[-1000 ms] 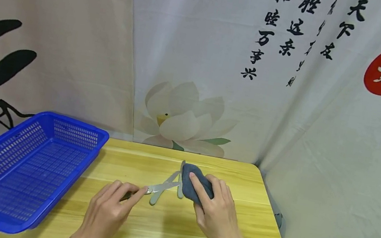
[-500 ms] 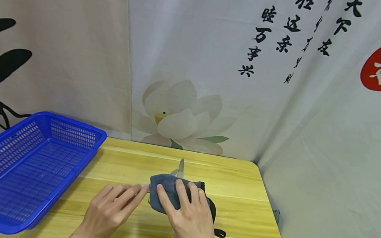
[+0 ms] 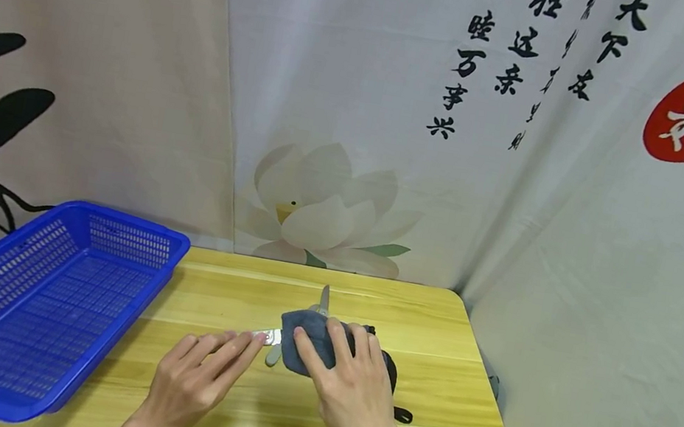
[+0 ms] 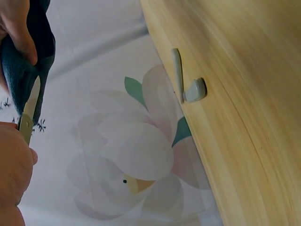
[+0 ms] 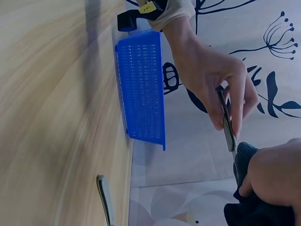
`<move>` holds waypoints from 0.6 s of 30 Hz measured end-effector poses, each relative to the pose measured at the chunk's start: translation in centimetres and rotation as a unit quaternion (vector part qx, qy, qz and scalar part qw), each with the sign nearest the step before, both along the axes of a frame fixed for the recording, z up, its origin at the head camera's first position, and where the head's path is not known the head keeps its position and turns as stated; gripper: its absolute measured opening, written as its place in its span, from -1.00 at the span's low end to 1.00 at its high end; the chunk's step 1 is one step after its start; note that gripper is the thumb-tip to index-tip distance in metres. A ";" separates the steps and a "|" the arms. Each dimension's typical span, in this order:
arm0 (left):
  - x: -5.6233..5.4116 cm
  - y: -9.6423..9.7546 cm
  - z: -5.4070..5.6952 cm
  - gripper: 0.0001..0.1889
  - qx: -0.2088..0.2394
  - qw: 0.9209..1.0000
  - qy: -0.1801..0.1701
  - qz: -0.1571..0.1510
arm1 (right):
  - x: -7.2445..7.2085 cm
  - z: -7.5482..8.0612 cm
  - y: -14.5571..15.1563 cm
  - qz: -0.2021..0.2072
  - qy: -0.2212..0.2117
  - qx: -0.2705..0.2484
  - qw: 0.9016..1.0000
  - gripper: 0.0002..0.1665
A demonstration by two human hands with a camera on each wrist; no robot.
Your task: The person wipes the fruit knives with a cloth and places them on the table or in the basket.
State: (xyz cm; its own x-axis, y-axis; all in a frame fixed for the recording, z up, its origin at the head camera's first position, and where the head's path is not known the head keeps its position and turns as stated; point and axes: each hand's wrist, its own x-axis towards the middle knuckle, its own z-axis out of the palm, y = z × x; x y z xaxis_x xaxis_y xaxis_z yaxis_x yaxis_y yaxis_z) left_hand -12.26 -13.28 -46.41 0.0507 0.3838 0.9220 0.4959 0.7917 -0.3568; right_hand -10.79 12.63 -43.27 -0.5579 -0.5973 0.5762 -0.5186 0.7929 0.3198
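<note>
My left hand [image 3: 199,374] grips the greenish-grey handle of a folding knife [image 4: 27,123], its blade out and pointing right. In my right hand [image 3: 353,394] is a blue-grey cloth [image 3: 301,323] with a black part and a black loop; it is folded over the blade, with fingers pressing from above. The right wrist view shows the knife handle [image 5: 227,129] between left thumb and fingers, and the cloth [image 5: 244,157] around the blade end. Behind the cloth on the table lie two more knives, mostly hidden in the head view: one blade [image 3: 325,299] and one handle end [image 3: 273,356] show.
A blue plastic basket [image 3: 49,406] with slotted walls stands on the left of the wooden table [image 3: 428,347]. Fabric curtains [image 3: 349,80] with a printed lotus and writing hang behind the table and along its right side.
My right hand has brought the cloth down and left over the blade, then slid it slightly right along it. My left hand keeps hold of the knife almost in place.
</note>
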 end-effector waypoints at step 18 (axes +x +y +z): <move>-0.2 -0.9 0.1 -0.65 0.012 1.000 0.018 -0.011 | -1.1 -0.1 4.1 -0.044 -0.019 -0.010 0.999 -0.17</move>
